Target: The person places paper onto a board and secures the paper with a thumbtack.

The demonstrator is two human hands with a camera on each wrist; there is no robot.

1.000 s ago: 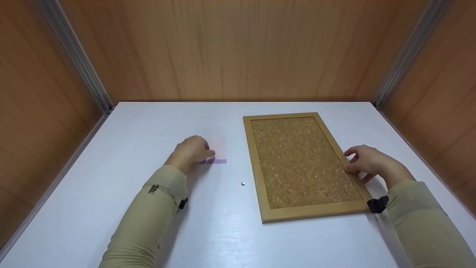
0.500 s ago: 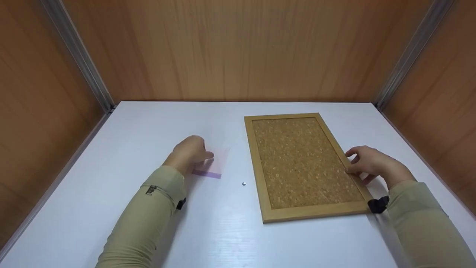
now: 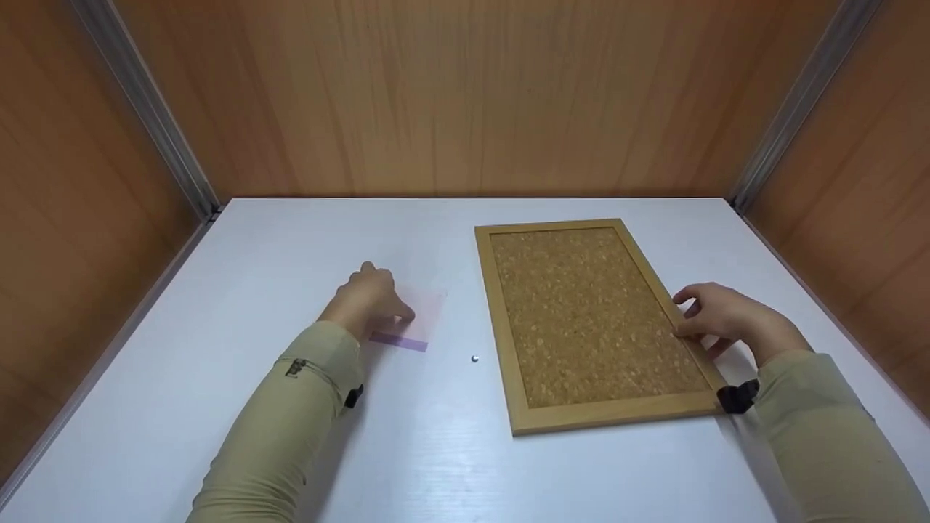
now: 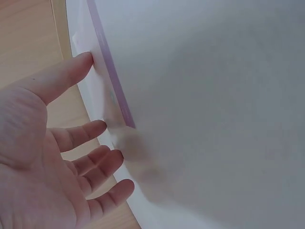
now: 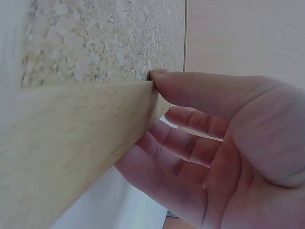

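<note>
A smooth white counter (image 3: 436, 450) fills the lower part of the head view, boxed in by wood-grain panels with grey metal corner strips.

The left hand (image 3: 367, 299) sits left of centre, its sleeve a pale olive fabric. Its fingertips touch a thin, translucent pinkish sheet (image 3: 418, 316) that lies flat on the counter, with a darker purple strip (image 3: 398, 341) along its near edge. In the left wrist view the fingers (image 4: 78, 136) are spread and nearly straight, the thumb tip resting against the sheet's edge beside the purple strip; the grip is released, pressing rather than pinching.

A rectangular cork board (image 3: 592, 319) lies flat on the right half of the counter, its long sides running away from the viewer. Its face is grainy and speckled tan; its frame (image 3: 607, 414) is flat, light wood with a fine grain.

The right hand (image 3: 726, 319) rests at the middle of the board's right edge. In the right wrist view the thumb tip sits on top of the frame where it meets the cork, and the loosely curled fingers (image 5: 190, 124) lie under and beside the rail, so this grip lightly pinches the frame.

A tiny round silvery pin (image 3: 474, 358) lies on the counter between the sheet and the board, just left of the frame and touching neither.
</note>
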